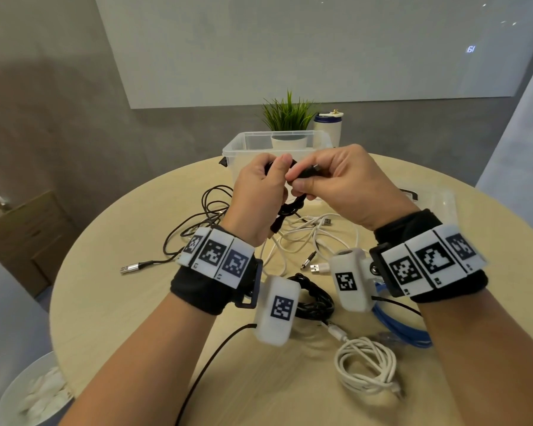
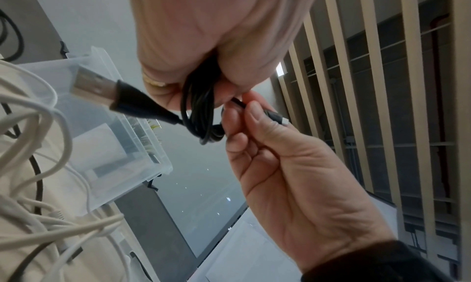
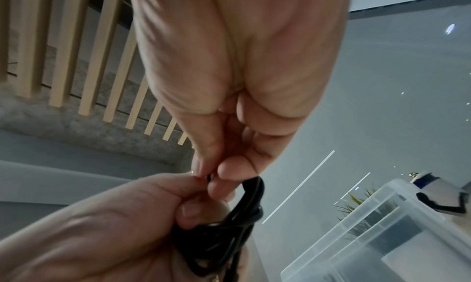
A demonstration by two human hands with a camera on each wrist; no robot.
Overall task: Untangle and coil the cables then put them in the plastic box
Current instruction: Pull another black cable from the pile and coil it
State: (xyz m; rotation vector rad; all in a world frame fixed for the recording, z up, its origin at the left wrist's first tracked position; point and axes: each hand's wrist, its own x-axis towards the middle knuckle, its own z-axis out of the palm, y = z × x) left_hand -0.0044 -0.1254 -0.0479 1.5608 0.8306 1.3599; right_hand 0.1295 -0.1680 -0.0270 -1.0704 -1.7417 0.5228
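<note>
Table (image 1: 111, 305) round, pale wood, carrying all items. Plastic box (image 1: 243, 149) clear, lid off, at the far edge; nothing visible inside it. Potted plant (image 1: 288, 118) and a white bottle (image 1: 328, 126) stand behind the box. Loose tangle of white cables (image 1: 317, 238) and thin black cables (image 1: 210, 204) lies mid-table, between the box and the wrists. Near edge holds three finished bundles: black coil (image 1: 316, 299), blue coil (image 1: 397, 330), white coil (image 1: 366, 364), just beside one another.

Both hands raised above the tangle, in front of the box, touching each other. Left hand (image 1: 259, 198) clenched around a small black cable bundle (image 2: 201, 109); loops run through the fist, and its large plug (image 2: 94, 85) hangs free below. Right hand (image 1: 342, 186) pinches the same cable's other end, with the small plug (image 2: 276, 118) between thumb and fingertips (image 2: 256, 114), close against the bundle. Bundle held clear of the table, not yet in the box.
</note>
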